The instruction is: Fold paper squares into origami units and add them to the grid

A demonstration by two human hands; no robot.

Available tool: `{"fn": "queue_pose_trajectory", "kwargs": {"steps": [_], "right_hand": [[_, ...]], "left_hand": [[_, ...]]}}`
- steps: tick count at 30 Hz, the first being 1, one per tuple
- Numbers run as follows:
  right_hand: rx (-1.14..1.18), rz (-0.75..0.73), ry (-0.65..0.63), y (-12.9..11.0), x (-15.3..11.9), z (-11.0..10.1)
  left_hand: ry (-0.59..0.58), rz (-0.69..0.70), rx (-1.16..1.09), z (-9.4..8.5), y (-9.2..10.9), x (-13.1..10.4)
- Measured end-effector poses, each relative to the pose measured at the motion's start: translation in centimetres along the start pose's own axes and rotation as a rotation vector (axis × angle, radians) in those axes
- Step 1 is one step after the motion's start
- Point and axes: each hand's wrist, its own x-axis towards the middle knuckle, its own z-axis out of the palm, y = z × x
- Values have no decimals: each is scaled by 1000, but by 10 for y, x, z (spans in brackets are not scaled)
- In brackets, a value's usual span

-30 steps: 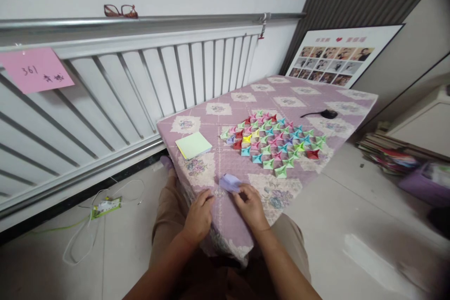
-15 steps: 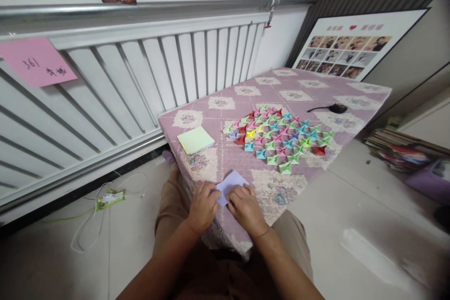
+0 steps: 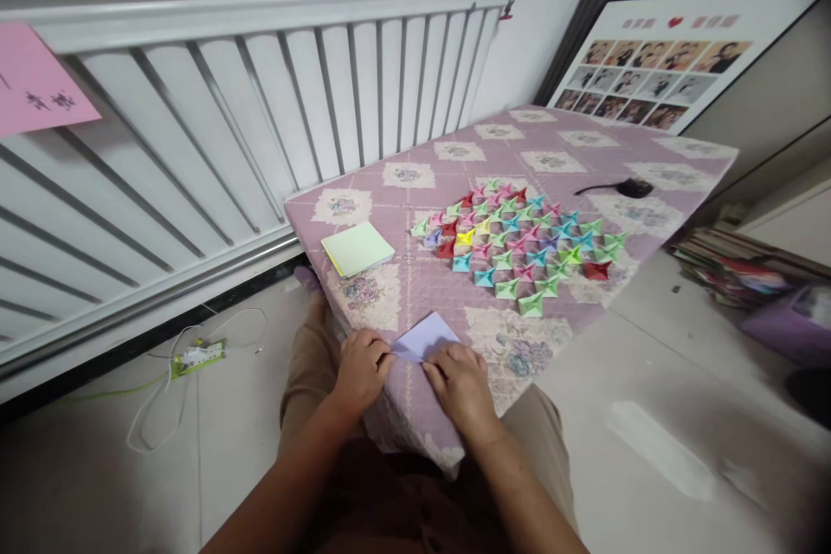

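A sheet of lavender paper (image 3: 428, 335) lies near the table corner in front of me, its near edge folded over. My left hand (image 3: 363, 368) pinches the paper's left corner between thumb and fingers. On the right side, my right hand (image 3: 462, 381) is closed over the paper's near right part, fingers pressed on it. A stack of pale green square paper (image 3: 358, 248) sits on the table to the left. Beyond the hands stand several rows of small folded paper stars (image 3: 512, 247) in green, pink, blue, red and yellow.
The table wears a purple flowered cloth (image 3: 415, 273). A white radiator (image 3: 363, 95) runs along its left side. A black corded object (image 3: 633, 188) lies at the far right. On the floor are a power strip (image 3: 201, 355) with cables and a pile of magazines (image 3: 720, 268).
My left hand has shifted left to the paper's corner, and the paper's near edge is now folded over. The camera view has tilted down slightly.
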Motion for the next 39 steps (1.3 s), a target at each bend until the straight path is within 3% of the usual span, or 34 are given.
{"fn": "queue_pose_trajectory", "kwargs": {"steps": [11,21,29,39], "right_hand": [[-166,125,52,-12,10,6],[-235,97,135,-14,17,9],[-235,139,80,-14,20,9],[-234,131,106,-13,22,10]], "left_hand": [[-60,-168,22,-10,3,11],[-60,-163,103,-7,2,16],[-95,-174,119,-11,4,21],[-125,-145,144,-12,1,21]]}}
